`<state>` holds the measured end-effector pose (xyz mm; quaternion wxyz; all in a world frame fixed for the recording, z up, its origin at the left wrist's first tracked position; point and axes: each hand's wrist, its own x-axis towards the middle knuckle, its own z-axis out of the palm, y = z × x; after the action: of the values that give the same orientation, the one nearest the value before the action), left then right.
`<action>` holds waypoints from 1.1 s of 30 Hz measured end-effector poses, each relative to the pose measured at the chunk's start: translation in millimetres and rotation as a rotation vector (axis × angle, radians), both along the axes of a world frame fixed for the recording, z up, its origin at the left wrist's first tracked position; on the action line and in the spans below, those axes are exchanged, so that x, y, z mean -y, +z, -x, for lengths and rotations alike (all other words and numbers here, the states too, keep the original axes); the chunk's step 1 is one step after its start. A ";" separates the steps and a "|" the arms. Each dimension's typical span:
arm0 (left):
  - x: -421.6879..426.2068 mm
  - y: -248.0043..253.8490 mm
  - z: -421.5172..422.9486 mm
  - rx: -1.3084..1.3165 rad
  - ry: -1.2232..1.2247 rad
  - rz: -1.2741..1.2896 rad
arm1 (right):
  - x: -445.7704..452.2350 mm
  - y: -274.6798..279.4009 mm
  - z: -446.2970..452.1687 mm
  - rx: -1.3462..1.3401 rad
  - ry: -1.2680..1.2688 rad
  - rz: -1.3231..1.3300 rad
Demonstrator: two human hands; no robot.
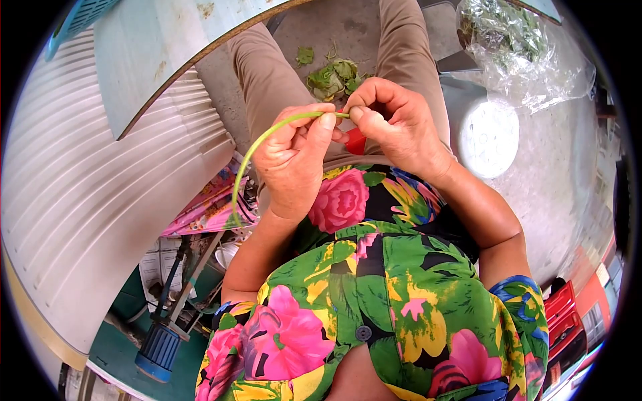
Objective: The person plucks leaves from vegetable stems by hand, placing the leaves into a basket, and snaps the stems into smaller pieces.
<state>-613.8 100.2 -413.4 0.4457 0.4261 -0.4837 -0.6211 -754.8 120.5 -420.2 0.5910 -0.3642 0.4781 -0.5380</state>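
A long, thin green stalk (244,167) curves from the fingertips down past the left wrist. My left hand (294,157) pinches it between thumb and forefinger close to its upper end. My right hand (401,123) grips the tip of the same stalk with thumb and bent fingers, right beside the left fingertips. Both hands are raised in front of my lap. Behind them a small part of a red thing (355,142) shows; the rest is hidden. On the floor between my feet lies a small heap of green leaves (333,79).
A light blue board edge (150,53) juts in at upper left, above a ribbed pale panel (100,180). A white upturned bucket (491,140) stands at right, below a clear plastic bag (535,60) of greens. Red cases (565,321) are at lower right.
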 end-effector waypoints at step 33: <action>15.8 5.2 -10.2 -0.407 -0.442 -0.805 | 0.2 3.9 19.7 0.008 -0.012 0.095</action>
<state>-603.6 84.4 -408.2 0.1891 0.3218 -0.1879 -0.9085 -774.5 120.4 -416.2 0.5718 -0.3868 0.4520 -0.5649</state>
